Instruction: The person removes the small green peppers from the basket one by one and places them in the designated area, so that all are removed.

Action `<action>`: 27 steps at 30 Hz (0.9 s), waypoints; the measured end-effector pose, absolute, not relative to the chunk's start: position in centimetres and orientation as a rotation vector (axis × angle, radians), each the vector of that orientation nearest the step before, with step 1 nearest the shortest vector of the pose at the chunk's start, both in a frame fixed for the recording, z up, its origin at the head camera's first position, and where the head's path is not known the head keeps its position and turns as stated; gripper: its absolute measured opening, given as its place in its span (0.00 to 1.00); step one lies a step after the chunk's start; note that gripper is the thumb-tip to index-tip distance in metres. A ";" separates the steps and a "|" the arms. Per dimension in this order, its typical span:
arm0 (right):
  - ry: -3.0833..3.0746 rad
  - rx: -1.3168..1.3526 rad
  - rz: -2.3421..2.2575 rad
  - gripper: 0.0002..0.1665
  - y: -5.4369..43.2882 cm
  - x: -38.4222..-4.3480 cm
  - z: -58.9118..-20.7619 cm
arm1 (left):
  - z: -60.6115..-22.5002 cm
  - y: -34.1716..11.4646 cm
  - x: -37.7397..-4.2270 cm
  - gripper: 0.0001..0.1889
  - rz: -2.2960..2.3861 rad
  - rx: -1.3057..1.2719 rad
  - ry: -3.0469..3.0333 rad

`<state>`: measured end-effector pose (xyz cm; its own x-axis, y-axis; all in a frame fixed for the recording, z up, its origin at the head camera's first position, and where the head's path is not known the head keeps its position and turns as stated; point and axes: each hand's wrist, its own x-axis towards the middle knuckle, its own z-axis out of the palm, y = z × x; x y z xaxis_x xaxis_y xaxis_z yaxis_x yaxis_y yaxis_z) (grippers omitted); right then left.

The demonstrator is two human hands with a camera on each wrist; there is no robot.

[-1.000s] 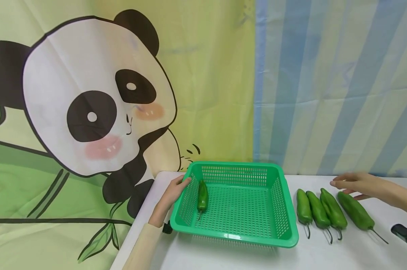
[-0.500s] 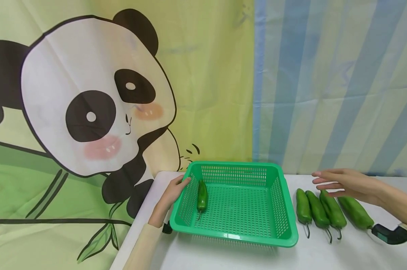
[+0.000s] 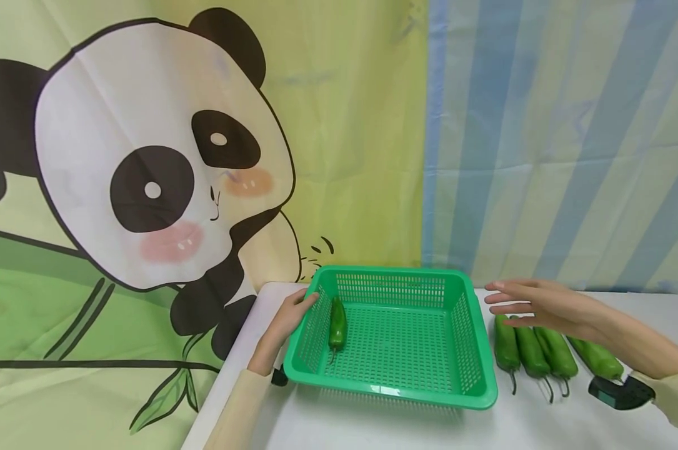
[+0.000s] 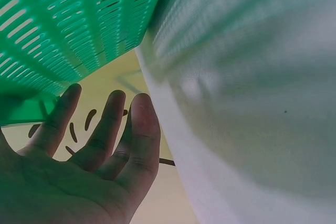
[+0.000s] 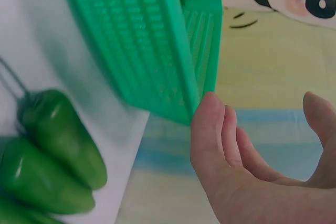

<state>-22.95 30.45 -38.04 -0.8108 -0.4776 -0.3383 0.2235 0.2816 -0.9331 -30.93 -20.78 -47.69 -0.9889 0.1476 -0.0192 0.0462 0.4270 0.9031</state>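
Observation:
A green plastic basket (image 3: 395, 395) with slotted walls stands on the white table. Inside, along its left wall, lies one green chili pepper (image 3: 337, 325). My left hand (image 3: 287, 317) holds the basket's left rim, thumb over the edge and the other fingers outside along the slotted wall. Several more green peppers (image 3: 506, 347) lie in a row to the right of the basket, stems toward me. My right hand (image 3: 552, 306) hovers over their far ends, empty, its fingers extended and thumb apart. In the right wrist view its fingertips (image 5: 207, 111) overlap the basket's right rim.
The white table (image 3: 541, 431) reaches back to a hanging cloth with a panda print (image 3: 164, 150) and blue stripes. A dark device (image 3: 620, 392) is strapped at the right wrist, another (image 3: 279, 376) at the left.
My right hand has moved left, from the rightmost pepper across the row toward the basket's right rim. The left hand stays at the rim. Peppers and basket keep their places.

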 end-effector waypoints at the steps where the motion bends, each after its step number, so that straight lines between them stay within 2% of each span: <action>1: 1.975 -0.225 -1.576 0.40 30.0 -22.9 -38.0 | -47.7 -20.8 -31.0 0.25 1.621 0.178 2.571; 18: 1.915 -0.265 -1.616 0.43 25.1 -23.7 -36.8 | -47.3 -20.6 -31.0 0.25 1.645 0.168 2.546; 27: 1.861 -0.260 -1.642 0.44 23.1 -25.0 -37.0 | -44.5 -20.2 -29.3 0.24 1.626 0.195 2.479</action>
<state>-24.99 23.10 -37.04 -0.7788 -0.5362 -0.3255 0.2564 0.2014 -0.9454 -29.31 -20.18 -44.48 -0.9770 0.2016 -0.0700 0.0162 0.3968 0.9178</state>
